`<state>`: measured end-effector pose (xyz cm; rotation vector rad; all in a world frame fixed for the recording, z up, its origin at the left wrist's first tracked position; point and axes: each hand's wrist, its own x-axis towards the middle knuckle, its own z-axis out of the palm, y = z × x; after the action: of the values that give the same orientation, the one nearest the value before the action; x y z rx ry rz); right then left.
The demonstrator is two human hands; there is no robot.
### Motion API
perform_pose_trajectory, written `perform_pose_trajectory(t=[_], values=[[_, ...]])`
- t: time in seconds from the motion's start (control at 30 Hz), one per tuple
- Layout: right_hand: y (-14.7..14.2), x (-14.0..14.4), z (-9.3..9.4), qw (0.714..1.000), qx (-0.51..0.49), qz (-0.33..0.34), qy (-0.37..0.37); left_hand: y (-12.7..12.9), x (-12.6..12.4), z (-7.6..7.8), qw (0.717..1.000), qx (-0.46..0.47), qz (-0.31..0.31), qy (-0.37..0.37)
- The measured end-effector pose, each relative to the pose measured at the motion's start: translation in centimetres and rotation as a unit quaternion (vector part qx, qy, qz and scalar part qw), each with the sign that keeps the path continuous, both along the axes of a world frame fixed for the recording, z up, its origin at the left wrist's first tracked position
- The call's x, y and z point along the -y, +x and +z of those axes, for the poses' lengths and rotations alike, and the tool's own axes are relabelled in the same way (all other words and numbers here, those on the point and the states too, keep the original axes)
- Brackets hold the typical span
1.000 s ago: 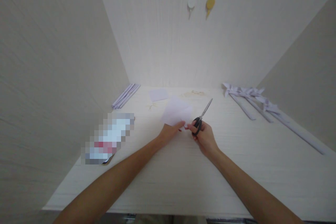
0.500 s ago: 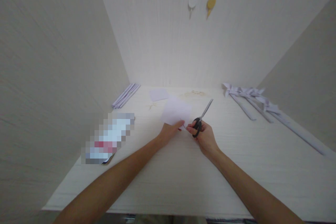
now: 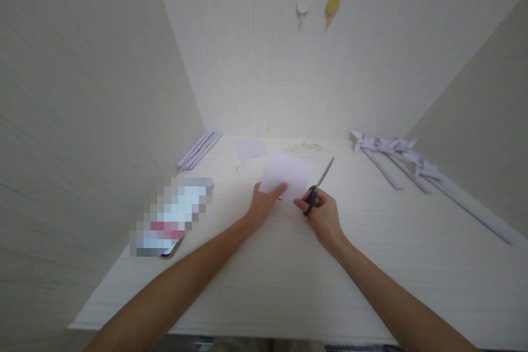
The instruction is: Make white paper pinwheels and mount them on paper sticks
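A small white sheet of paper (image 3: 287,171) is held up over the table in front of me. My left hand (image 3: 266,202) grips its lower left part, thumb on top and the other fingers beneath. Close to the sheet's lower right corner, my right hand (image 3: 324,212) is wrapped round a pair of black-handled scissors (image 3: 312,198), whose blades point up and away to the right. Those blades look closed and lie apart from the paper. Whether the right fingertips touch the paper's edge is hard to tell.
Another paper piece (image 3: 250,148) lies farther back. Rolled paper sticks (image 3: 199,151) rest at the back left, above a blurred-out phone-like object (image 3: 175,217). Paper pinwheel-like shapes on sticks (image 3: 388,148) lie at right. Thin scraps (image 3: 309,147) are at the back; two hooks (image 3: 332,5) hang on the wall.
The paper has shifted to the right and been turned in my left hand, with the thumb now lying across it. My right hand with the scissors has hardly moved.
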<state>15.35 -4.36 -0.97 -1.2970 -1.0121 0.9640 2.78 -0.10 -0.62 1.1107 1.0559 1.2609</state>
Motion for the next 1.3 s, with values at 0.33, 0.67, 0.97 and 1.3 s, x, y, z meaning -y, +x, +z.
perform_pose_trajectory(t=[0.33, 0.67, 0.97, 1.3], values=[[0.8, -0.6, 0.0, 0.983, -0.063, -0.153, 0.077, -0.6, -0.7, -0.7, 0.999, 0.008, -0.053, 0.008], [0.4, -0.4, 0.3, 0.987, -0.103, -0.1, 0.077, 0.2, 0.7, 0.0, 0.993, 0.036, -0.096, 0.06], [-0.5, 0.2, 0.2, 0.999, -0.012, 0.043, -0.002, 0.4, 0.6, 0.3, 0.997, -0.017, -0.061, 0.046], [-0.3, 0.1, 0.3, 0.996, -0.073, 0.057, -0.014, 0.3, 0.3, 0.0, 0.998, -0.063, 0.006, 0.025]])
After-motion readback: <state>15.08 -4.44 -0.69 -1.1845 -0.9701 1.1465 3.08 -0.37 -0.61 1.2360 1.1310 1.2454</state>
